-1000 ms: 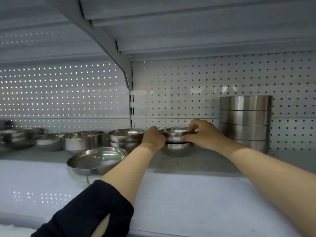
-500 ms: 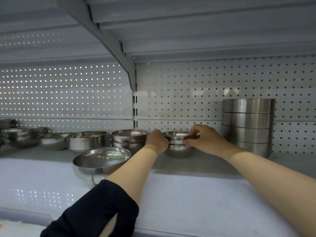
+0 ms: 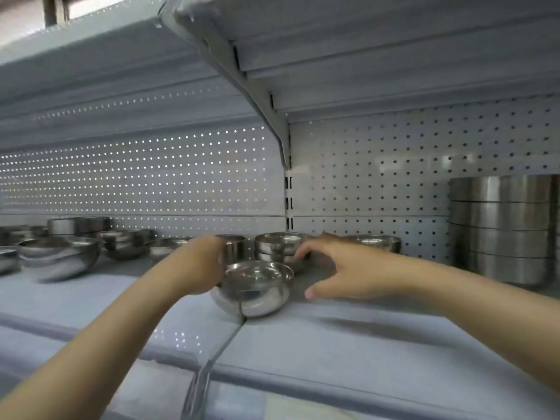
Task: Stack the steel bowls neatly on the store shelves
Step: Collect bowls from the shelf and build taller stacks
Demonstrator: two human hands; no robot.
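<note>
Two hands over grey shelf; tall stack far right against pegboard; front bowl upright on shelf seam; small stack just behind it; left hand against front bowl's left side, fingers hidden, grip unclear; right hand spread, holding nothing, fingertips near small stack.

Both bare forearms reach forward and upward from the lower corners, converging toward the middle. The left hand is turned with its back to the camera, wrist bent a little inward, and its fingers are hidden on the far side, so their curl cannot be read. The right hand is held palm down with the fingers spread and loosely extended forward and the thumb stretched out low toward the left.
</note>
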